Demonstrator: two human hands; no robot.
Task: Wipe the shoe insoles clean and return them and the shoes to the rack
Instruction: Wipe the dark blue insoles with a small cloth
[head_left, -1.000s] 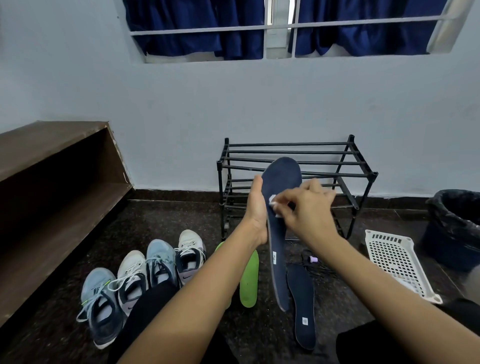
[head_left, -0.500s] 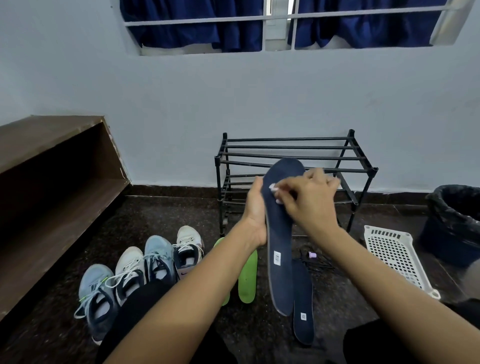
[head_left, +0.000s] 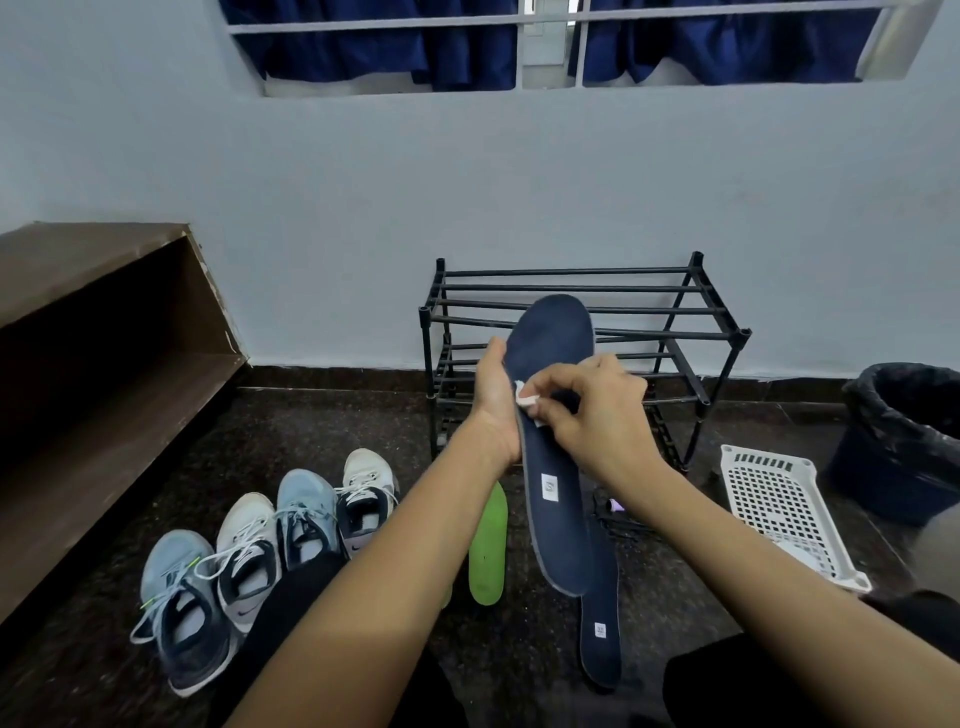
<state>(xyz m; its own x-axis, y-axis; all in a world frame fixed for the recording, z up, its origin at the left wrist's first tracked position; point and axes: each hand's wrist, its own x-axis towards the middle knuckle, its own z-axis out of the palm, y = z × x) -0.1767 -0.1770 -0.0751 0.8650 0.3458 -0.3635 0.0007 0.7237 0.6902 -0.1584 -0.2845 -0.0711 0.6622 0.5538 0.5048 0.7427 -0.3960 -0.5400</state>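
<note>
Two bare forearms reach in from the bottom edge. Second navy insole (head_left: 601, 618) lies flat on the dark floor (head_left: 332, 431), green insole (head_left: 487, 545) just left of it; four sneakers (head_left: 249, 551) in a row further left. Left hand (head_left: 496, 410) grips the upright navy insole (head_left: 553, 441) by its edge. Right hand (head_left: 597, 410), fingers pinched on a small white wipe (head_left: 527, 400), presses it to the insole face. White basket (head_left: 784, 509) and lined bin (head_left: 904, 441) at right. Black rack (head_left: 691, 312) behind, shelves bare, against the wall.
</note>
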